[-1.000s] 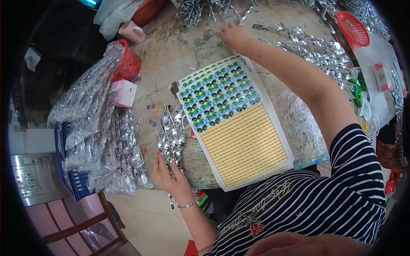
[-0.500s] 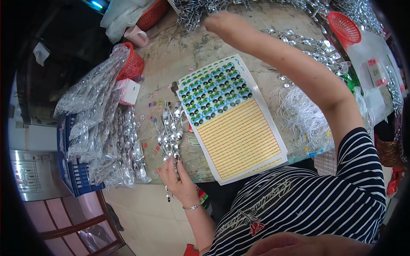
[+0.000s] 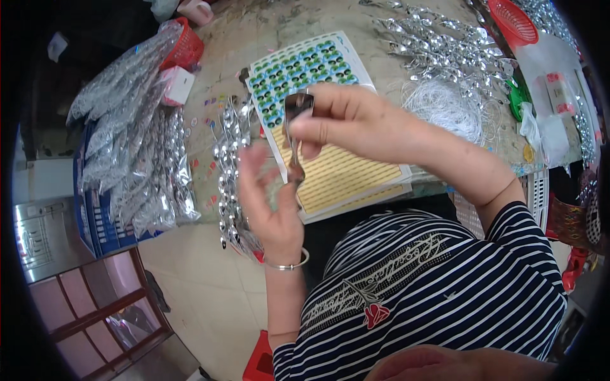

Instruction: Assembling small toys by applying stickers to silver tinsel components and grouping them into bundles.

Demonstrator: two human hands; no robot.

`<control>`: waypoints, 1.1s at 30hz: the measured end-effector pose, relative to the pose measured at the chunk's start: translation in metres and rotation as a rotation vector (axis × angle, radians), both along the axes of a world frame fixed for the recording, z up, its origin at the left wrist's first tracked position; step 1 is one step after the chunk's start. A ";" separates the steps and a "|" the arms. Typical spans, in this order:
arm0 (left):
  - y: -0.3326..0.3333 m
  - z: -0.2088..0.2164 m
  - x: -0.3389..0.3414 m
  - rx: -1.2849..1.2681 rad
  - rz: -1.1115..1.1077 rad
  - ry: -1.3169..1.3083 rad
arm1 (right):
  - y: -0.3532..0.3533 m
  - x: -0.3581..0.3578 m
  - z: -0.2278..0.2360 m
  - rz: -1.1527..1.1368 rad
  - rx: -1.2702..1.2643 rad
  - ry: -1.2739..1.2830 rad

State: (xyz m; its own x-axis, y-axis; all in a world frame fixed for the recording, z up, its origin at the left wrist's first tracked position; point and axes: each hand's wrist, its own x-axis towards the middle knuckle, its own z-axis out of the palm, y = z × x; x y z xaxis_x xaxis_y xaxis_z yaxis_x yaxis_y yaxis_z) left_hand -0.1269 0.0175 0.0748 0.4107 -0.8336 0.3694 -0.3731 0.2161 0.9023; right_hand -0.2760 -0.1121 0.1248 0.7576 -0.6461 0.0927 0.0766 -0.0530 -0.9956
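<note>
My right hand (image 3: 359,120) pinches the top of a shiny silver twisted strip (image 3: 298,105) between thumb and fingers. The strip hangs down over the sheets in front of me. Beside its lower end is my left hand (image 3: 273,206), blurred, with the fingers stretched up and the thumb apart. Under the right hand lies a stack of printed sheets (image 3: 356,174), green and blue round stickers on the far part and yellow with reddish rows on the near part. A bunch of similar silver twisted strips (image 3: 227,152) lies left of the sheets, overhanging the table's near edge.
Bagged silver strips (image 3: 136,152) drape over a blue crate (image 3: 95,219) at left, near a red basket (image 3: 185,46) and a small white-and-pink box (image 3: 177,86). White strings (image 3: 445,111) and more silver strips (image 3: 438,44) lie at right. Another red basket (image 3: 513,22) stands beyond them.
My right hand has come back from the far silver pile and now holds a strip. My left hand has left the bunch at the table edge and risen beside that strip. The view has shifted.
</note>
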 end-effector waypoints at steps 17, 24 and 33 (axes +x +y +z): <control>0.053 -0.066 0.004 0.474 -0.098 0.392 | 0.013 -0.001 -0.127 -0.253 -0.789 0.353; 0.058 -0.063 0.002 0.460 -0.073 0.591 | 0.006 0.016 -0.145 -0.257 -0.878 0.378; 0.050 -0.059 0.006 0.444 -0.125 0.706 | 0.030 -0.008 -0.085 -0.015 0.006 0.282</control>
State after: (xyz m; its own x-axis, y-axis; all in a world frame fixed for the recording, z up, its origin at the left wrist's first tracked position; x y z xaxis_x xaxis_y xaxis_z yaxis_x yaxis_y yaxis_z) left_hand -0.1210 0.0670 0.0163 0.3172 -0.8955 -0.3121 0.3132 -0.2117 0.9258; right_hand -0.2842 -0.0826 0.0398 0.7430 -0.6577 -0.1238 -0.2041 -0.0465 -0.9779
